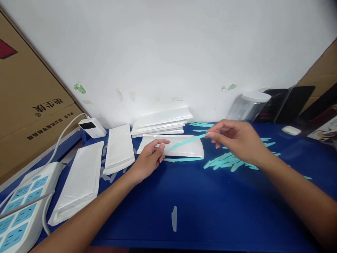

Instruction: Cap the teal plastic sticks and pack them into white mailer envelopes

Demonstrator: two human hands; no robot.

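One turquoise stick [187, 141] slants upward lengthwise from left hand [150, 159] to right hand [237, 140].

We face a white wall [168, 52], scuffed low down and dotted with green patches [79, 88], rising behind a blue table [223, 211] in soft, even light.
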